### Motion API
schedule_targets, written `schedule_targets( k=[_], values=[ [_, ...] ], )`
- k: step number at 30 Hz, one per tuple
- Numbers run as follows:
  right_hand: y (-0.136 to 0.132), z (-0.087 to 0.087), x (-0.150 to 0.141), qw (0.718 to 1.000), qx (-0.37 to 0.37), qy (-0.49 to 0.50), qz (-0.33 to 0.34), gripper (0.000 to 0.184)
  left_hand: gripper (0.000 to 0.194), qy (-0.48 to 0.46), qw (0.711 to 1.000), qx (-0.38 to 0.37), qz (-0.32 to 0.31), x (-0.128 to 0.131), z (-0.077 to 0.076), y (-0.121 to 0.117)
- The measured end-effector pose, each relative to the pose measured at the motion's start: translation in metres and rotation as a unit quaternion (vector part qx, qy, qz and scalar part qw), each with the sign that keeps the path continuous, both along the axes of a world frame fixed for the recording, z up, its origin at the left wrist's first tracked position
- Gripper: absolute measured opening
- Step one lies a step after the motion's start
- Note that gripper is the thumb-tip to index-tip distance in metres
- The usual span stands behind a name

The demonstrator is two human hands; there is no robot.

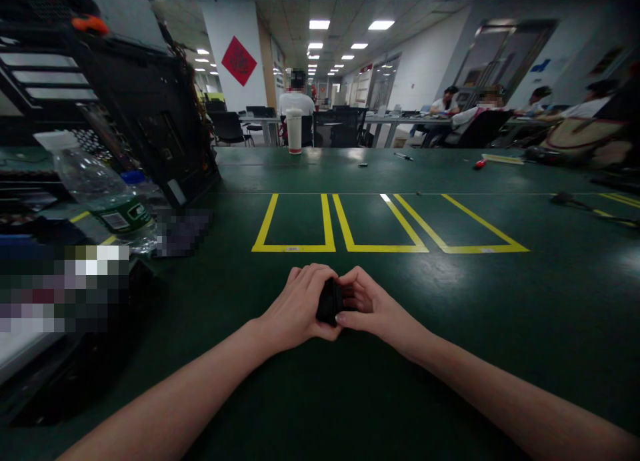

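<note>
Between my two hands is a small black case-like object point(329, 303), largely covered by fingers, so its exact kind does not show. My left hand point(303, 304) wraps around its left side, with the thumb below and the fingers over the top. From the right, my right hand point(367, 304) pinches its edge between thumb and fingertips. Both hands are low over the green table point(320, 394), just in front of the yellow tape outlines point(295, 249).
A clear plastic bottle point(110, 187) and a black computer frame point(150, 121) crowd the left. Toward the far edge are a white cup point(295, 133), a pen point(403, 157) and a red-ended tool point(480, 163). Several people sit at desks beyond.
</note>
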State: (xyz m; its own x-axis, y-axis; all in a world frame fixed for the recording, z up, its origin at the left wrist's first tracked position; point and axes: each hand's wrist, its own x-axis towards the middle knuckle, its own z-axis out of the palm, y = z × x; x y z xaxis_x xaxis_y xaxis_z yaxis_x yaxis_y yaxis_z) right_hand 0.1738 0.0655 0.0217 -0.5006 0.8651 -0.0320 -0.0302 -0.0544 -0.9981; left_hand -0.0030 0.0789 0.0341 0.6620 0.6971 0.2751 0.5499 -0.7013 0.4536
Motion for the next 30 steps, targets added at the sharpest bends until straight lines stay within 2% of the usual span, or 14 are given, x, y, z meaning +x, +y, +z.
schedule_targets(
  k=[6, 12, 15, 17, 21, 26, 30],
  values=[
    [0.0000, 0.0017, -0.0014, 1.000, -0.001, -0.022, -0.022, 0.018, 0.049, -0.008, 1.000, 0.007, -0.005, 0.0003, 0.0021, -0.0007],
    [0.0001, 0.0065, -0.0020, 0.996, -0.029, -0.063, -0.046, 0.027, 0.050, -0.007, 1.000, 0.001, -0.004, 0.0001, 0.0011, -0.0005],
    [0.0005, 0.0071, -0.0010, 0.996, -0.037, -0.075, -0.035, 0.023, 0.051, -0.006, 1.000, 0.000, -0.004, -0.0001, 0.0009, -0.0005],
    [0.0007, 0.0051, 0.0000, 0.998, -0.029, -0.048, -0.019, 0.023, 0.050, -0.003, 1.000, 0.001, -0.006, -0.0002, 0.0009, -0.0006],
    [0.0006, 0.0005, 0.0011, 1.000, -0.013, 0.015, 0.007, 0.035, 0.050, 0.003, 1.000, 0.005, -0.008, -0.0006, 0.0011, -0.0007],
    [-0.0010, 0.0041, -0.0006, 1.000, -0.007, -0.020, -0.021, 0.017, 0.050, -0.003, 1.000, 0.006, -0.011, -0.0011, 0.0017, -0.0005],
    [-0.0008, 0.0062, -0.0023, 0.998, -0.008, -0.042, -0.035, 0.019, 0.052, 0.000, 1.000, 0.003, -0.006, -0.0007, 0.0018, -0.0001]
  ],
)
